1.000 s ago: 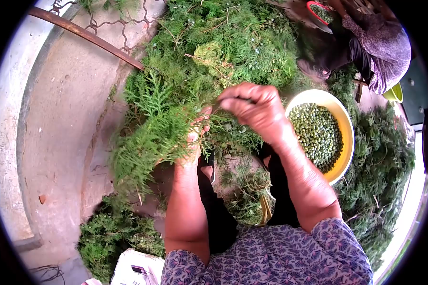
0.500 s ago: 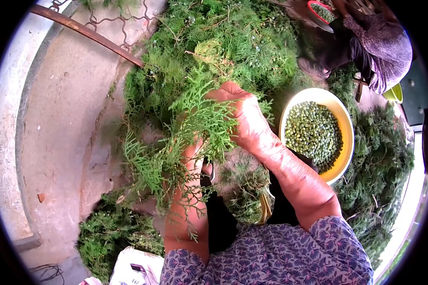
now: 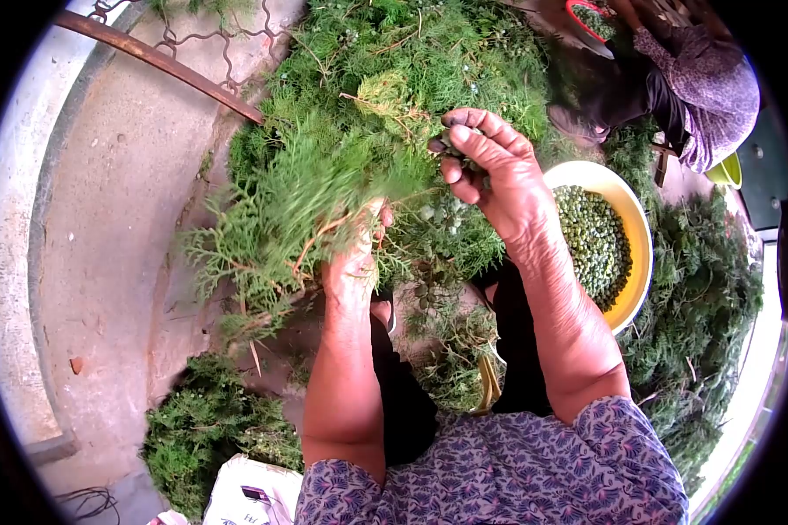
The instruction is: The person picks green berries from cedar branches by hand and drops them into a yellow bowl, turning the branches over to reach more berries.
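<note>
My left hand is closed around a leafy conifer branch, its feathery green sprays fanning out to the left and blurred by motion. Between the curled fingers and thumb of my right hand are several small dark green seed cones. That hand is raised to the right of the branch, apart from it. Close by my right forearm stands a yellow basin with a pale rim, holding many green seed cones. The forearm hides part of its left side.
A large heap of cut branches lies ahead, with more greenery along the right and a smaller pile at lower left. A rusty metal bar crosses upper left. Another person sits upper right near a red-rimmed bowl.
My right hand has moved up and right, away from the branch, and now shows seed cones in its fingers. The branch in my left hand has swung left.
</note>
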A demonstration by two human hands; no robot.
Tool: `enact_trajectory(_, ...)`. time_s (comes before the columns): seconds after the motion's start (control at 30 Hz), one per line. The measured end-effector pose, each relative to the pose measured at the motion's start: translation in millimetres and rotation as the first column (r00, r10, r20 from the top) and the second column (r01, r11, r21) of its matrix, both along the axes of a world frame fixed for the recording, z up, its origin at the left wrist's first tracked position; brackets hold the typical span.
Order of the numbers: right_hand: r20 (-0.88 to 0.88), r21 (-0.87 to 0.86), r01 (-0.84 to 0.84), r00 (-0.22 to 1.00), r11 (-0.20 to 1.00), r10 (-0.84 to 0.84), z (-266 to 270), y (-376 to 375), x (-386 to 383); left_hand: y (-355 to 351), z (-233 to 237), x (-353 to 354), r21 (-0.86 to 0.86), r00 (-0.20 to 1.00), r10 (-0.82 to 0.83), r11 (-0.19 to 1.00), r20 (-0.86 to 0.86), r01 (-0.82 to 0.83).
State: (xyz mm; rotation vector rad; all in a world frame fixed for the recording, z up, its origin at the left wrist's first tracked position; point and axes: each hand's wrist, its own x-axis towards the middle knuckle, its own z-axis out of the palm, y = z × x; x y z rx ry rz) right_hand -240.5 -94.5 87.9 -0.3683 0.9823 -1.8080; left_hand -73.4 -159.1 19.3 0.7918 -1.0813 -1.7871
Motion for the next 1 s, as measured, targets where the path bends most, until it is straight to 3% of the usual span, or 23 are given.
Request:
enact_trajectory(0.07,0.158,-0.081,-0.022,0.987,0.996,0.034,-11,1,-10,9,-3,4,-0.011,0.951,-0.044,0.999,-0.307,0.043)
enact_trajectory(0.1,0.235,-0.126,-0.012,0.971,0.992,0.042,-15,2,-12,6,-2,5,-0.011,0.95,-0.046,0.999,-0.309,0.045)
enact_trajectory(0.17,0.268,-0.148,-0.033,0.961,0.988,0.072,-15,1,-12,-4,8,5,-0.04,0.984,-0.148,0.989,-0.096,0.145)
enact_trajectory(0.23,-0.165,0.071,-0.067,0.983,0.995,0.078,-10,3,-3,-1,17,0,0.01,0.99,-0.138,0.99,-0.033,0.138)
enact_trajectory(0.3,-0.375,0.208,-0.059,0.917,0.976,0.135,-2,3,8,0,22,-2,0.084,0.991,-0.108,0.99,-0.075,0.114)
enact_trajectory(0.33,-0.34,0.197,-0.029,0.936,0.98,0.096,-4,3,9,2,33,-11,0.032,0.976,-0.058,0.998,0.211,0.052)
enact_trajectory(0.43,-0.24,0.128,-0.016,0.97,0.992,0.047,-6,2,1,0,23,-6,0.043,0.994,-0.092,0.995,0.067,0.089)
enact_trajectory(0.47,-0.107,0.018,-0.04,0.993,0.999,0.042,-5,2,0,2,23,-6,0.097,0.996,-0.054,0.994,0.075,0.046)
enact_trajectory(0.5,-0.109,0.018,-0.04,0.993,0.999,0.042,-4,2,0,4,24,-6,0.096,0.996,-0.053,0.994,0.074,0.046)
enact_trajectory(0.57,-0.202,0.009,-0.075,0.976,0.997,0.076,-2,3,3,9,34,-6,0.072,0.988,-0.097,0.993,0.119,0.089)
enact_trajectory(0.6,-0.195,0.024,-0.089,0.976,0.996,0.092,-3,3,5,8,37,-9,0.075,0.941,-0.104,0.994,0.321,0.084)
enact_trajectory(0.63,-0.215,0.023,-0.107,0.97,0.994,0.11,-2,3,8,7,35,-9,0.075,0.941,-0.106,0.993,0.321,0.086)
enact_trajectory(0.7,-0.491,0.076,-0.114,0.861,0.991,0.137,-1,1,13,6,24,-6,0.126,0.951,-0.066,0.992,0.302,0.029)
enact_trajectory(0.73,-0.555,0.141,-0.138,0.809,0.98,0.194,-2,1,12,8,17,1,-0.015,0.963,-0.092,0.995,0.255,0.099)
enact_trajectory(0.77,-0.67,0.126,-0.107,0.724,0.986,0.164,-6,-3,12,3,10,3,-0.017,0.962,-0.094,0.995,0.255,0.102)
enact_trajectory(0.83,-0.691,0.221,-0.132,0.678,0.966,0.251,-2,-1,11,-2,2,7,-0.107,0.979,-0.177,0.977,0.096,0.187)
enact_trajectory(0.87,-0.691,0.221,-0.13,0.679,0.966,0.25,-5,-1,9,0,4,4,0.078,0.997,-0.063,0.995,-0.032,0.066)
enact_trajectory(0.9,-0.727,0.149,-0.178,0.647,0.973,0.23,-9,-1,7,1,14,2,0.079,0.997,-0.067,0.995,-0.032,0.069)
enact_trajectory(0.97,-0.76,0.08,-0.226,0.616,0.971,0.206,-11,-1,4,-3,32,-4,0.047,0.95,-0.193,0.981,0.246,0.188)
enact_trajectory(1.0,-0.733,0.089,-0.256,0.637,0.962,0.238,-11,0,3,-5,24,-7,-0.026,0.869,-0.081,0.994,0.488,0.107)
